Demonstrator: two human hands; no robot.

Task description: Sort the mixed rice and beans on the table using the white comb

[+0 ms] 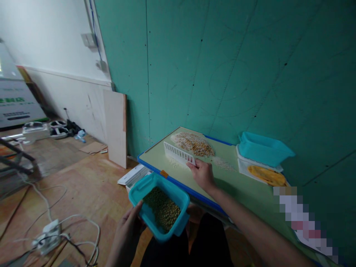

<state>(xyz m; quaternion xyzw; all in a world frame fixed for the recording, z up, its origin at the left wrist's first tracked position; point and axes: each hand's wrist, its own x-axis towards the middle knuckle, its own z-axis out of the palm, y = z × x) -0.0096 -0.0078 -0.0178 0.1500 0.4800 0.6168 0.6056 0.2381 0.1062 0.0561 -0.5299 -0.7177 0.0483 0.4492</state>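
Observation:
My left hand (132, 218) grips the near left rim of a turquoise plastic tub (137, 191), held tilted in front of the table's front edge. Inside the tub lie small green beans (155, 200) and yellowish soybeans (171, 213). My right hand (203, 172) pinches the right end of a white slotted plastic divider (178, 152), which stands on edge on the tabletop. Behind the divider spreads a pile of white grains and soybeans (197, 145). A few white grains (174, 162) lie on the near side of the divider, and more (224, 164) are scattered to its right.
On the table's right stand another turquoise tub (263, 150) and a white tray (244, 167) with a yellow cloth-like item (267, 176). The green wall (178, 74) borders the table's far side. A power strip (50, 235) with loose cables and a leaning board (115, 128) are on the left.

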